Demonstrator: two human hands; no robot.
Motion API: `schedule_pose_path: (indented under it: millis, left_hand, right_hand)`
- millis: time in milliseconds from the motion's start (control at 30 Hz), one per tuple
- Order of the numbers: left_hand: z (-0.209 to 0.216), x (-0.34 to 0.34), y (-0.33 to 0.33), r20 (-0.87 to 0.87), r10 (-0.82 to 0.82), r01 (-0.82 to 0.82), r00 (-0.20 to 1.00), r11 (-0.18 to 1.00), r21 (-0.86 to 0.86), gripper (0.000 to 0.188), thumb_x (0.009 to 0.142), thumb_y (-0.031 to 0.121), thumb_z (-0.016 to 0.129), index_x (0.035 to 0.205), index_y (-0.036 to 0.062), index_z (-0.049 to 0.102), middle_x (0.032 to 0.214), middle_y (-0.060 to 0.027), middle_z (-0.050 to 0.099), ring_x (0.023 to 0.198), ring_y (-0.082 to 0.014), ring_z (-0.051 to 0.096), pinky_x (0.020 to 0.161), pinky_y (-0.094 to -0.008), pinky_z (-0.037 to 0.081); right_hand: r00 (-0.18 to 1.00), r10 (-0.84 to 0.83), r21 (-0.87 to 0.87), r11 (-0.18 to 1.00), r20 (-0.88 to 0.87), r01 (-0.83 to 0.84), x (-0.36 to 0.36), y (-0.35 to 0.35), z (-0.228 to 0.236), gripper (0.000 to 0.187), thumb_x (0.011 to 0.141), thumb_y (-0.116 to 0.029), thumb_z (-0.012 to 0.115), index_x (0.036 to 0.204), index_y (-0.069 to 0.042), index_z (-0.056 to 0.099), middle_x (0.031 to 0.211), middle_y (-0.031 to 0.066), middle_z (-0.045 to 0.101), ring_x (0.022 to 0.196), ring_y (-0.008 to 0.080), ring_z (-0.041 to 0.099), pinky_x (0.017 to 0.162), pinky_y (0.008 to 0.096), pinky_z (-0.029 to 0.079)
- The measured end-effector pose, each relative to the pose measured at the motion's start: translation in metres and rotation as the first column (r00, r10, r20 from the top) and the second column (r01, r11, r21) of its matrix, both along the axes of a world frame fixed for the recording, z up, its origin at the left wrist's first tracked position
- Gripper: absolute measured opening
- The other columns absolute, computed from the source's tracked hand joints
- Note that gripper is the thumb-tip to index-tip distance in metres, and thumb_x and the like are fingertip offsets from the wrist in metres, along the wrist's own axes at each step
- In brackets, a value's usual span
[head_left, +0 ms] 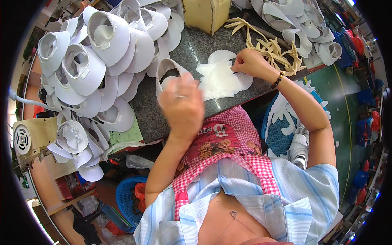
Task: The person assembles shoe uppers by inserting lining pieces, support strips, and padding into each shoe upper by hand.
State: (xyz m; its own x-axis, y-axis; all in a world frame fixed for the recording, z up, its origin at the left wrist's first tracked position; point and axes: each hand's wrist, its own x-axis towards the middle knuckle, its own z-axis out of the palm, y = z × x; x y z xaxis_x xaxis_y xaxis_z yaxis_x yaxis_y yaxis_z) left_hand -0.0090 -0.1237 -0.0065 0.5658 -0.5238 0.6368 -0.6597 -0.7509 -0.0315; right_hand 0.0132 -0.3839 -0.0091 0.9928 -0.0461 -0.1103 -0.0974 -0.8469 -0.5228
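My left hand point(182, 107) is smeared by motion and passes over a white shoe upper point(166, 66) at the front edge of the dark worktop point(185, 49). Whether its fingers grip the upper cannot be made out. A beaded bracelet circles the wrist of my right hand point(255, 65), whose fingers are pinched together over the right side of a stack of thin white cut pieces point(220, 81). What sits between those fingertips, if anything, is hidden. The pieces have scalloped, rounded outlines and lie flat, overlapping one another.
Piled white shoe uppers point(110, 36) cover the left side, and more uppers point(281, 16) lie at the back right. Beige strips point(277, 51) sit beyond my right hand, near a yellowish block point(206, 16). A blue basket point(281, 122) holds white scraps. A beige machine point(34, 134) stands left.
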Motion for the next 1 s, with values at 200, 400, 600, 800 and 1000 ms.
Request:
schedule_pose_path:
  millis: [200,400,600,800,1000]
  left_hand:
    - [-0.028,-0.007,-0.053,-0.396,-0.396,0.453,0.829,0.890,0.058,0.037,0.080,0.024,0.063,0.108,-0.0002,0.055,0.116,-0.0151,0.058,0.100,-0.0250,0.054,0.080,-0.0368,0.044]
    - [-0.032,-0.006,-0.054,-0.370,-0.419,0.477,0.829,0.876,0.077,0.040,0.081,0.025,0.063,0.108,-0.0019,0.054,0.116,-0.0184,0.055,0.097,-0.0270,0.053,0.080,-0.0359,0.045]
    - [-0.029,-0.004,-0.053,-0.404,-0.422,0.449,0.812,0.893,-0.031,0.037,0.081,0.023,0.063,0.108,-0.0010,0.054,0.115,-0.0194,0.055,0.100,-0.0288,0.053,0.085,-0.0366,0.046]
    - [-0.020,0.002,0.035,-0.238,-0.505,0.395,0.829,0.832,-0.390,0.031,0.076,0.010,0.069,0.105,0.0043,0.058,0.109,-0.0166,0.060,0.096,-0.0329,0.059,0.084,-0.0400,0.047]
    - [-0.025,-0.018,0.078,-0.463,-0.333,0.082,0.822,0.873,-0.481,0.046,0.071,0.018,0.077,0.110,0.0027,0.058,0.105,-0.0137,0.061,0.098,-0.0315,0.058,0.085,-0.0371,0.046]
  right_hand:
    - [0.998,-0.035,0.280,0.959,-0.057,0.050,-0.001,0.017,0.006,0.016,0.079,-0.011,0.062,0.091,0.000,0.059,0.066,0.0072,0.063,0.056,0.0130,0.062,0.049,0.0243,0.046]
    - [0.972,-0.028,0.743,0.640,-0.233,0.196,0.015,0.040,0.046,0.021,0.082,-0.007,0.057,0.102,-0.002,0.053,0.068,0.0048,0.063,0.055,0.0087,0.060,0.049,0.0199,0.045]
    - [0.986,-0.014,0.886,0.442,0.165,-0.142,0.032,0.038,0.083,0.023,0.089,-0.013,0.053,0.105,0.001,0.063,0.079,0.0046,0.065,0.066,0.0086,0.061,0.060,0.0194,0.049]
    - [0.926,-0.095,0.736,0.639,0.366,-0.225,-0.013,0.045,0.093,0.020,0.087,-0.008,0.060,0.104,0.003,0.064,0.084,0.0032,0.067,0.077,0.0054,0.062,0.064,0.0149,0.046]
    - [0.880,-0.152,0.491,0.865,0.450,-0.101,-0.049,0.067,0.058,0.014,0.086,-0.014,0.067,0.089,0.000,0.068,0.073,-0.0027,0.061,0.065,0.0017,0.054,0.057,0.0162,0.041]
